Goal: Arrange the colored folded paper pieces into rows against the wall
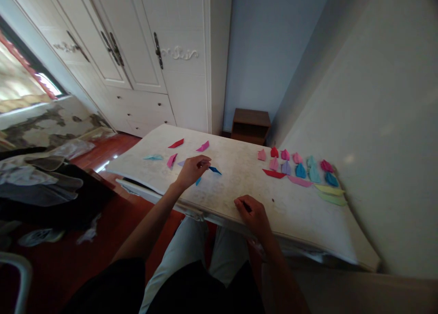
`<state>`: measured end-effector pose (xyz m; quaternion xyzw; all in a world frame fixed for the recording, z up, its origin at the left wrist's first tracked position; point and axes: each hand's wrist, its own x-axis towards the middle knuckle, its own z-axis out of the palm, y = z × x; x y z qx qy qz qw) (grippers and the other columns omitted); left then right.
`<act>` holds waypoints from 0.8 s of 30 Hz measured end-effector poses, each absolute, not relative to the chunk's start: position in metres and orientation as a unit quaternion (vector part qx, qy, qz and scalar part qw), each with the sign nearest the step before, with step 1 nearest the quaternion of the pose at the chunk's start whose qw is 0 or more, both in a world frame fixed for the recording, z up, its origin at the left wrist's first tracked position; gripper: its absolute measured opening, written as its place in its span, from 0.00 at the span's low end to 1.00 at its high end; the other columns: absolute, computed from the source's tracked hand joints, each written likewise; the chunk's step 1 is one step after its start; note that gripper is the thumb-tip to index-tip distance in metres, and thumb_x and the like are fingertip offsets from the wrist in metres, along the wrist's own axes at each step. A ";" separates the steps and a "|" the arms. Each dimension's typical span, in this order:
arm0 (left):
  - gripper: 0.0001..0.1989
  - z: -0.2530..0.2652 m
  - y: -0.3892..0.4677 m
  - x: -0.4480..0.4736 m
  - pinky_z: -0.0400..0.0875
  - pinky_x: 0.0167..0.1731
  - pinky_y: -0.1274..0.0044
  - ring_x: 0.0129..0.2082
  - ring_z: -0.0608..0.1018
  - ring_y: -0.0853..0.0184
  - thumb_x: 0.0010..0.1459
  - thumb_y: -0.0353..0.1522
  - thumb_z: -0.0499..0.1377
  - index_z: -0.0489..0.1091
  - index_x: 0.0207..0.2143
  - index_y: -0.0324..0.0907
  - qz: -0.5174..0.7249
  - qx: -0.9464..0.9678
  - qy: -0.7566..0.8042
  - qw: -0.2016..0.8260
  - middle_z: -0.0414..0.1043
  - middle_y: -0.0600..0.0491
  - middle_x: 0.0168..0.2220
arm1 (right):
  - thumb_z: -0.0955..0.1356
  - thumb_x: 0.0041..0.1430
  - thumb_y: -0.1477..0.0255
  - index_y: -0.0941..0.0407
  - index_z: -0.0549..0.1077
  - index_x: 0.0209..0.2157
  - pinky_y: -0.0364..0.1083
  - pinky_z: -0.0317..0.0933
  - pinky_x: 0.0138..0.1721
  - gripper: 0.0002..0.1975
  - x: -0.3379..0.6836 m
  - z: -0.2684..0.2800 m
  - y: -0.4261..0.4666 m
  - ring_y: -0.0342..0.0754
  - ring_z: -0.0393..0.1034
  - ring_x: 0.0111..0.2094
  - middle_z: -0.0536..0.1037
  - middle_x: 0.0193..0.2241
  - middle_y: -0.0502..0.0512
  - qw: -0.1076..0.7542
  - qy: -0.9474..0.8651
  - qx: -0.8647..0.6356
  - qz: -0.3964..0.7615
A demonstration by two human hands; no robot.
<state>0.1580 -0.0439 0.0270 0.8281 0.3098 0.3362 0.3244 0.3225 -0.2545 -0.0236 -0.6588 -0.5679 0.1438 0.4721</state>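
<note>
My left hand (192,171) is over the white table (226,186), its thumb and fingers pinched at the end of a dark blue folded paper piece (215,170). Partly hidden by that hand are a lighter blue paper piece (198,181) and a lilac one (181,163). Around them lie a red folded paper (176,143), a magenta one (203,146), a pink one (172,160) and a pale teal one (153,157). My right hand (252,213) rests near the table's front edge, fingers curled closed, and no object shows in it.
At the table's right side, several folded paper pieces (286,168) form rows, with flat yellow-green ones (330,191) beside the wall. Behind stand a white wardrobe (185,86) and a small brown cabinet (251,117). A drawer (143,191) juts slightly from the table front. Dark cloth (44,181) is piled left.
</note>
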 end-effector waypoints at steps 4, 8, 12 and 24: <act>0.13 0.031 -0.050 0.168 0.74 0.34 0.75 0.31 0.80 0.65 0.52 0.37 0.62 0.74 0.38 0.38 0.364 0.775 0.295 0.425 0.78 0.50 0.31 | 0.63 0.64 0.64 0.56 0.73 0.30 0.43 0.57 0.31 0.14 0.323 -0.024 -0.255 0.45 0.67 0.28 0.75 0.26 0.52 0.471 -0.571 -0.659 0.139; 0.18 0.037 -0.058 0.179 0.75 0.38 0.73 0.33 0.80 0.64 0.43 0.36 0.69 0.74 0.37 0.37 0.378 0.695 0.263 0.552 0.78 0.50 0.32 | 0.63 0.64 0.64 0.56 0.72 0.29 0.43 0.57 0.31 0.14 0.321 -0.022 -0.255 0.45 0.66 0.28 0.74 0.26 0.52 0.469 -0.574 -0.658 0.132; 0.20 0.047 -0.077 0.194 0.75 0.32 0.75 0.31 0.81 0.63 0.40 0.34 0.71 0.72 0.37 0.37 0.349 0.630 0.225 0.657 0.79 0.49 0.31 | 0.63 0.65 0.65 0.56 0.72 0.29 0.43 0.57 0.32 0.14 0.320 -0.018 -0.256 0.45 0.66 0.28 0.74 0.26 0.52 0.462 -0.575 -0.661 0.139; 0.20 0.029 -0.136 0.310 0.68 0.26 0.83 0.25 0.76 0.74 0.36 0.33 0.72 0.69 0.30 0.38 0.287 0.478 0.274 0.784 0.75 0.55 0.25 | 0.64 0.61 0.71 0.57 0.70 0.27 0.43 0.55 0.31 0.10 0.322 -0.028 -0.251 0.45 0.65 0.27 0.73 0.25 0.52 0.478 -0.569 -0.658 0.126</act>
